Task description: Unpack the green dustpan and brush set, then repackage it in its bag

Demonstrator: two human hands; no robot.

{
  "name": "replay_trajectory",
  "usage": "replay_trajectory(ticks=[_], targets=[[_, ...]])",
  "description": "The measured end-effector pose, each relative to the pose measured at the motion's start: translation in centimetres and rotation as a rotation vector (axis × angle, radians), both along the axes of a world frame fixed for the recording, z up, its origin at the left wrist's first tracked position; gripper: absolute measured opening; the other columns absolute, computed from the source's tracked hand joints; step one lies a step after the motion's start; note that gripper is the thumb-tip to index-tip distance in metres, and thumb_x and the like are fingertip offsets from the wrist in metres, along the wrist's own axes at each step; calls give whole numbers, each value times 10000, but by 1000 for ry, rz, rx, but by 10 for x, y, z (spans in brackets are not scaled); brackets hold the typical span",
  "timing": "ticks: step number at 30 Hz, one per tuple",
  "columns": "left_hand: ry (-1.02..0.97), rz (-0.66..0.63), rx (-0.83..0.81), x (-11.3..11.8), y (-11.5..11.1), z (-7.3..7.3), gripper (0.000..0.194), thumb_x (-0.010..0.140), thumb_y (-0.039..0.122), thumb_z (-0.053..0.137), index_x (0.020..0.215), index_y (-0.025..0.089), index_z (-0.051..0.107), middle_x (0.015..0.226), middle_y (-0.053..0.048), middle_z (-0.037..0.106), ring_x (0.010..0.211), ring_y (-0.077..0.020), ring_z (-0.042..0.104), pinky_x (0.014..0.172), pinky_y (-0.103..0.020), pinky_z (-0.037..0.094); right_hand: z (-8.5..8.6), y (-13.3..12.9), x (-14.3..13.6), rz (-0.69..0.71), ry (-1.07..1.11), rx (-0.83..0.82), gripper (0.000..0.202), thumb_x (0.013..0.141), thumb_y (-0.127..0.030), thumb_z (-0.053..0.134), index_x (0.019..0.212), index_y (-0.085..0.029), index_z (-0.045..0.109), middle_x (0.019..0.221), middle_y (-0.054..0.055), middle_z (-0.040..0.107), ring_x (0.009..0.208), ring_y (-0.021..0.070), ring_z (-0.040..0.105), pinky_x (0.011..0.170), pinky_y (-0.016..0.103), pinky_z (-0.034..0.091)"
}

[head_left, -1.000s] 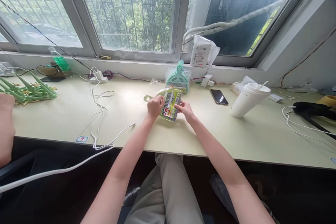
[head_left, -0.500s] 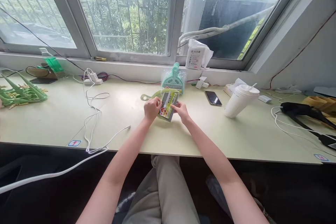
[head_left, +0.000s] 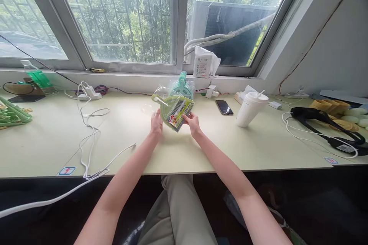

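Observation:
A light-green mini dustpan with a brush is raised over the table, its handle pointing up and left. A yellow printed label covers part of the grey bristles, and clear plastic wrap shows near the handle. My right hand grips its lower right edge, thumb on the label side. Beside its left edge is my left hand, fingers stretched upward and slightly blurred; whether they touch the dustpan is unclear. Just behind stands a teal dustpan and brush set in clear wrap, partly hidden by the green one.
Right of my hands are a phone and a white cup with a straw. White cables run down the left side from a power strip. A black strap lies far right; a tissue pack sits on the sill.
My left hand has gone from a pinch at the label to stretched fingers at the left edge. The green dustpan is lifted and tilted, showing more of its pan. The view has shifted right.

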State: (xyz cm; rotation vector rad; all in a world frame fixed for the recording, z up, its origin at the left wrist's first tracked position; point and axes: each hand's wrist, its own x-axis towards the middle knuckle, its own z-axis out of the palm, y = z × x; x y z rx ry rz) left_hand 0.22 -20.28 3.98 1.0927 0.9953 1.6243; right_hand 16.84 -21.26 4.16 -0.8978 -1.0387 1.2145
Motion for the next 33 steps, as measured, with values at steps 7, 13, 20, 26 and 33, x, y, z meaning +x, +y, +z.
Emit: replay_trajectory(ticks=[7,13,20,26,33], targets=[[-127,-283,-95,13,-5,-7,445,738,427,714,1102,191,614,1064,-56,707,960,-209,668,821,-321,529,-7,-3,-8,-157,46,6,289,727,-303,736,941,-173,593,981,57,724,839,165,692,743,310,616],[-62,-481,-119,16,-11,-8,501,768,439,701,1198,199,610,1237,-99,645,1125,-260,606,921,-389,486,-11,4,-2,-159,159,4,295,686,-283,761,901,-157,602,932,52,720,847,182,687,783,346,609],[-223,-614,-73,16,-14,-2,429,856,417,588,1226,203,616,1255,-94,642,1207,-274,558,1020,-436,431,-3,0,-4,-178,237,70,330,675,-300,768,937,-153,632,1029,75,715,935,202,676,832,363,596],[-241,-508,-76,14,-14,-5,456,828,314,623,1261,174,600,1230,-95,657,1163,-257,592,999,-391,455,-4,-3,-12,-154,211,66,338,669,-317,775,930,-155,634,1030,83,720,958,209,672,851,386,589],[30,-864,-218,23,-19,-10,443,836,403,629,1250,247,606,1403,-102,524,1246,-309,529,945,-431,470,3,0,-4,-109,240,80,321,654,-278,782,920,-153,652,1022,79,725,962,217,679,875,382,580]])
